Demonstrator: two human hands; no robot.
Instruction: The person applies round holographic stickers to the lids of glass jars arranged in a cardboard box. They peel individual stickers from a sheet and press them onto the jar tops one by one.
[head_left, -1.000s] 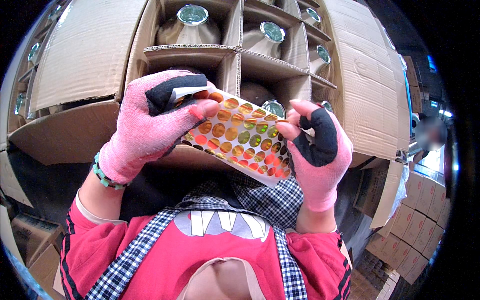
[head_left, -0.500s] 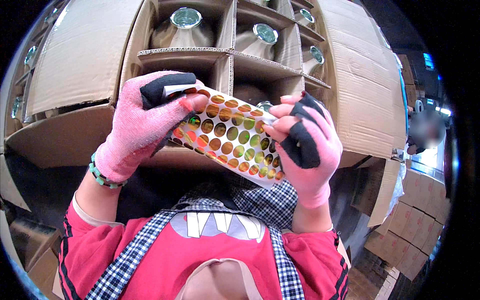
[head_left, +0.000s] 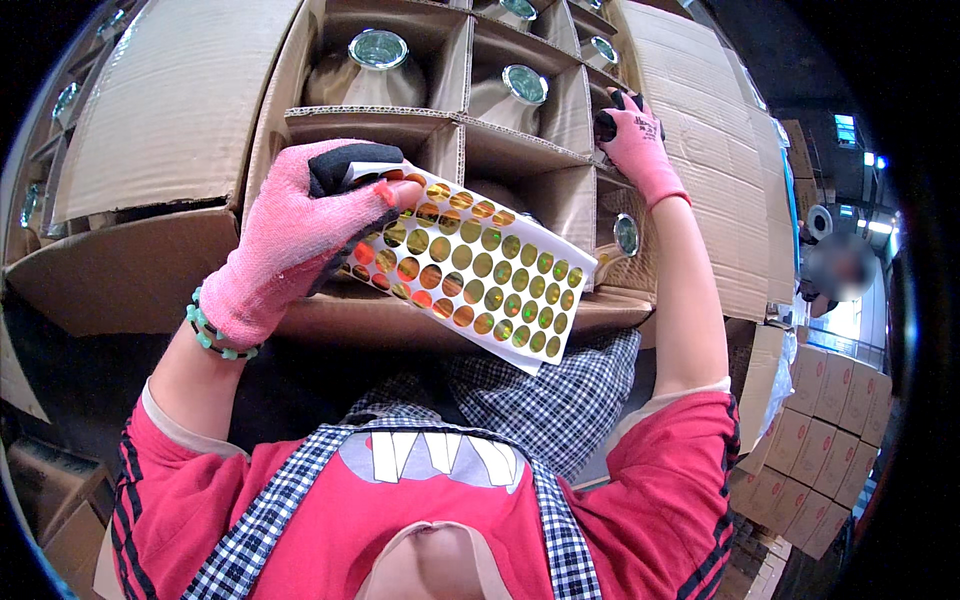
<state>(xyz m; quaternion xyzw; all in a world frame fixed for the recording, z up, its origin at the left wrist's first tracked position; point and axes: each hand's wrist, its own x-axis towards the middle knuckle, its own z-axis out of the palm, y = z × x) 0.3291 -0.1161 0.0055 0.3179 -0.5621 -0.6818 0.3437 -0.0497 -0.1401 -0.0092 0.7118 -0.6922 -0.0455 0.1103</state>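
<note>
My left hand, in a pink glove with black fingertips, pinches the upper left corner of a white sticker sheet between thumb and fingers. Rows of round, shiny gold stickers cover the sheet, which slants over the near edge of an open cardboard box. My right hand, gloved alike, is down in a right-hand compartment, its fingers bent. The bottle there is covered by the hand, and anything between the fingers is hidden. Nearer to me, a glass bottle shows its round mouth.
Cardboard dividers part the box into cells with several glass bottles. Wide flaps stand out on both sides. Another box with bottles is at the far left. Stacked cartons and a person are at the right.
My right hand has let go of the sheet's right side and moved up and right into the box. The sheet hangs from my left hand. The view has shifted slightly.
</note>
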